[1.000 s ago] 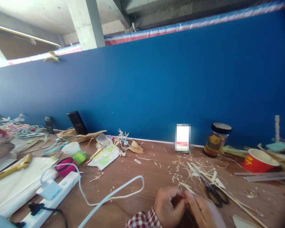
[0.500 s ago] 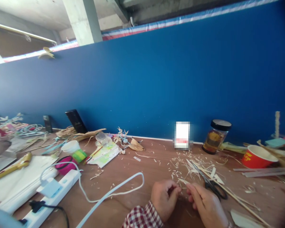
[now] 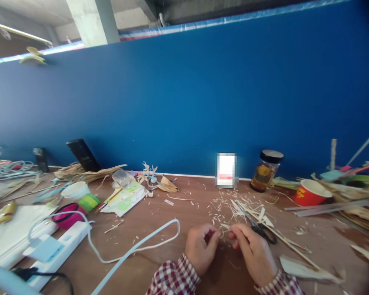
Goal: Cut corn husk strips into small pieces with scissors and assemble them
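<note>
My left hand [image 3: 200,246] and my right hand [image 3: 252,250] rest close together on the brown table [image 3: 160,262], low in the middle of the view. Both are closed in a pinch on a thin pale straw strip [image 3: 224,232] held between them. Checked red and white cuffs cover both wrists. Black-handled scissors [image 3: 258,226] lie just beyond my right hand among pale straw clippings [image 3: 230,209].
A white power strip [image 3: 53,254] with a pale blue cable [image 3: 141,246] lies at the left. A pink roll [image 3: 68,216], a white cup [image 3: 76,189], a glass jar [image 3: 266,171], a red paper cup [image 3: 309,193] and straw piles [image 3: 353,200] stand before the blue wall [image 3: 203,102].
The view has tilted down and shifted, so both hands sit higher in frame. My hands have drawn slightly apart, with the strip still pinched between them.
</note>
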The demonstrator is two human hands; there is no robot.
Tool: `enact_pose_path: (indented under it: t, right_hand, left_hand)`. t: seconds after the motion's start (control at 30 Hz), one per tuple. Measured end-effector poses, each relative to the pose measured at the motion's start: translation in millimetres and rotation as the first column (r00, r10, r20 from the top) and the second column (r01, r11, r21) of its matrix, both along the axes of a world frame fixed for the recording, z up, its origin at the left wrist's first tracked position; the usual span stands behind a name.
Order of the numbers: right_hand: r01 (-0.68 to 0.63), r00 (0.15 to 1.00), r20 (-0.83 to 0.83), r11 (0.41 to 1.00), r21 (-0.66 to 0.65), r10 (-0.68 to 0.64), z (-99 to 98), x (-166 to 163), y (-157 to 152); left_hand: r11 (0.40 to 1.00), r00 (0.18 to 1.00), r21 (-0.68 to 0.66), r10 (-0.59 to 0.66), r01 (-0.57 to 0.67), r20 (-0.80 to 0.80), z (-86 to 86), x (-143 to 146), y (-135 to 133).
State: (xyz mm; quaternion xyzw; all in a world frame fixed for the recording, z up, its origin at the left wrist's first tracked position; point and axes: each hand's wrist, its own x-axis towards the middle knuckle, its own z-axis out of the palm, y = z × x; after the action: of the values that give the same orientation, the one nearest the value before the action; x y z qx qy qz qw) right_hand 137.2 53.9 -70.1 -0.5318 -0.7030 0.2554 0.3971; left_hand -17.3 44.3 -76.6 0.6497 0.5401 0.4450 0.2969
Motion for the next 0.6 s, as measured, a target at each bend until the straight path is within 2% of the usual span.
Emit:
enact_pose_path:
  t: [0.23, 0.33, 0.43, 0.5, 0.6]
  right_hand:
    - [0.001, 0.998, -0.061, 0.999, -0.035, -0.003, 3.1, 0.3, -0.1]
    - [0.020, 0.994, -0.111, 0.999, -0.039, -0.024, 1.9, 2.6, 1.1]
    - [0.085, 0.969, -0.227, 0.995, -0.052, -0.094, 1.7, 5.2, 4.6]
    - [0.145, 0.938, -0.305, 0.986, -0.080, -0.163, 2.8, 6.4, 7.0]
    - [0.129, 0.911, -0.375, 0.982, -0.136, -0.172, 4.4, 6.2, 8.0]
  left_hand:
    - [0.999, 0.999, -0.042, -0.022, 0.024, 0.033, -4.0, 0.7, 0.7]
    - [0.998, 0.998, -0.059, 0.004, 0.000, 0.070, -4.9, -0.5, 3.1]
    - [0.991, 0.974, -0.115, 0.090, -0.067, 0.209, -5.7, -4.1, 8.8]
    - [0.981, 0.923, -0.178, 0.136, -0.075, 0.359, -5.6, -6.9, 13.1]
    - [0.946, 0.799, -0.323, 0.181, 0.018, 0.574, -3.5, -9.0, 16.6]
